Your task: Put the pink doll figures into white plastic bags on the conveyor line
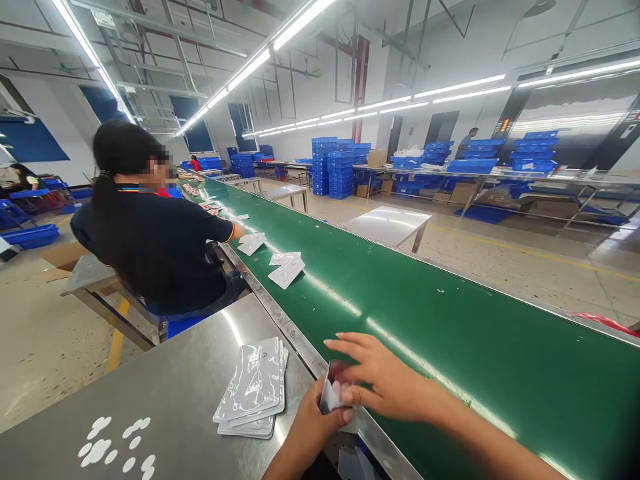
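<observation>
Left fingers [341,419] pinch the packet [329,399]; right fingers [353,348] – partly spread – meet its top (grip unclear, blurred). Best hold it steady; work gently.

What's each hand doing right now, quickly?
Left hand: closed, holding a pale packet.
Right hand: at the packet; blur hides whether it grips anything.

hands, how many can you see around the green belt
3: left hand holding a packet, right hand close to it, a co-worker's hand farther up the belt; others may be hidden.
</observation>
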Action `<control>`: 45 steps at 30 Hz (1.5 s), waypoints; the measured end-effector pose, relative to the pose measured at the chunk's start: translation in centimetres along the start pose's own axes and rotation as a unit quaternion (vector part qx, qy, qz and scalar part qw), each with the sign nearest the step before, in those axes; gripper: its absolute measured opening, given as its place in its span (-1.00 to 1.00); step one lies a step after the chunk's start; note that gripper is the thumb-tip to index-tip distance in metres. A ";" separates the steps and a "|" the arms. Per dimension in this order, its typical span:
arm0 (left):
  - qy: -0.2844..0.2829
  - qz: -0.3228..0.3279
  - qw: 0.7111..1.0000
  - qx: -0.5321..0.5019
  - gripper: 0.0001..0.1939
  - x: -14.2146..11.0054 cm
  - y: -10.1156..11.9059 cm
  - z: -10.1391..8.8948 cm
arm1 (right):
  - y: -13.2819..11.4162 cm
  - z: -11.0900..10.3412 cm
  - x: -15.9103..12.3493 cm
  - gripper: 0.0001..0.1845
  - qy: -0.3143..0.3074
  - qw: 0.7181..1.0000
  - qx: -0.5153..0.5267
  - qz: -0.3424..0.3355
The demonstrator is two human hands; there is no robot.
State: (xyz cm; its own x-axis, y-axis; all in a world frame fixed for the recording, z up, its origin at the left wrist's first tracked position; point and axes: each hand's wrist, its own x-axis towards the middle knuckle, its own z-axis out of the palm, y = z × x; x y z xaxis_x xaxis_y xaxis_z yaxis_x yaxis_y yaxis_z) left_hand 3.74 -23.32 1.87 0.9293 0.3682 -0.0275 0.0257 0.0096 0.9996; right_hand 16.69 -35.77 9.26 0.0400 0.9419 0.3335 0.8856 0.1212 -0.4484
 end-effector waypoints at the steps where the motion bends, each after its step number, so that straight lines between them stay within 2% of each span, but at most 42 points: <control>1: -0.009 0.006 1.000 0.016 -0.47 0.0 0.0 0.3 | -0.3 0.2 -0.2 -0.75 -0.021 1.000 -0.004 -0.009; 3: -0.013 0.018 0.998 0.061 -0.61 0.0 0.2 0.8 | -0.8 0.5 -0.5 -0.71 -0.044 0.999 0.002 -0.012; 5: -0.011 0.026 0.995 0.095 -0.67 0.1 0.8 1.2 | -1.0 0.3 -0.7 -0.70 -0.034 0.999 0.025 0.013; 6: -0.013 0.034 0.994 0.099 -0.61 0.1 1.1 1.2 | -0.9 0.0 -0.8 -0.68 -0.019 0.998 0.041 0.032; 8: -0.021 0.058 0.995 0.078 -0.36 0.0 1.9 0.7 | 0.0 -1.0 -0.9 -0.67 0.034 0.994 0.076 0.073; 10: -0.007 0.084 0.995 0.047 -0.21 -0.2 2.6 -0.4 | 1.9 -1.9 -1.0 -0.68 0.106 0.984 0.076 0.124; 12: 0.037 0.083 0.995 0.044 -0.31 -0.4 3.0 -1.9 | 4.5 -2.4 -1.0 -0.65 0.161 0.972 0.022 0.172; 14: 0.084 0.055 0.993 0.060 -0.42 -0.7 3.2 -3.4 | 7.5 -2.3 -1.0 -0.61 0.171 0.964 -0.045 0.198; 16: 0.119 0.025 0.990 0.078 -0.47 -1.1 3.3 -4.5 | 10.5 -2.0 -0.9 -0.60 0.141 0.965 -0.067 0.213; 19: 0.159 0.011 0.981 0.113 -0.52 -1.8 3.2 -5.8 | 14.7 -2.3 -0.4 -0.60 0.035 0.966 -0.038 0.253; 22: 0.205 0.008 0.966 0.158 -0.54 -2.4 2.9 -7.7 | 17.4 -3.3 1.1 -0.66 -0.072 0.942 -0.087 0.315; 24: 0.251 0.005 0.954 0.163 -0.53 -2.7 2.5 -9.4 | 17.9 -3.8 3.4 -0.65 -0.084 0.924 -0.176 0.329; 27: 0.324 -0.017 0.935 0.144 -0.52 -3.0 1.9 -11.9 | 16.7 -3.2 9.6 -0.63 -0.055 0.922 -0.276 0.268; 31: 0.381 -0.028 0.910 0.160 -0.54 -2.9 1.1 -13.8 | 15.0 0.6 21.1 -0.69 -0.085 0.931 -0.292 0.202; 33: 0.402 -0.022 0.899 0.172 -0.57 -2.8 0.7 -14.0 | 15.1 3.0 26.3 -0.71 -0.112 0.927 -0.299 0.198; 35: 0.421 -0.022 0.890 0.175 -0.60 -2.9 0.4 -14.2 | 15.5 5.1 30.1 -0.70 -0.140 0.920 -0.302 0.207; 37: 0.435 -0.027 0.884 0.170 -0.61 -3.1 0.1 -14.3 | 16.0 6.6 32.4 -0.69 -0.161 0.914 -0.299 0.221; 39: 0.441 -0.029 0.883 0.160 -0.61 -3.3 -0.1 -14.4 | 16.2 7.3 33.2 -0.69 -0.165 0.913 -0.293 0.232; 42: 0.446 -0.030 0.884 0.135 -0.62 -3.5 -0.1 -14.5 | 15.7 6.9 32.8 -0.68 -0.135 0.922 -0.280 0.229; 45: 0.431 -0.022 0.896 0.108 -0.62 -3.1 0.3 -14.2 | 13.2 5.9 31.2 -0.75 -0.072 0.939 -0.264 0.207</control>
State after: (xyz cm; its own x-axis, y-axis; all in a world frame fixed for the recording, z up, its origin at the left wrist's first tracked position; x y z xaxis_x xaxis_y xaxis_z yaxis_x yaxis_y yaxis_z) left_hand -4.39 -11.31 2.27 0.2980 0.9539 0.0358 0.2126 -0.1029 0.9717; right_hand 26.93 -2.89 8.86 0.4017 0.9115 0.0885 0.9157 -0.4007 -0.0292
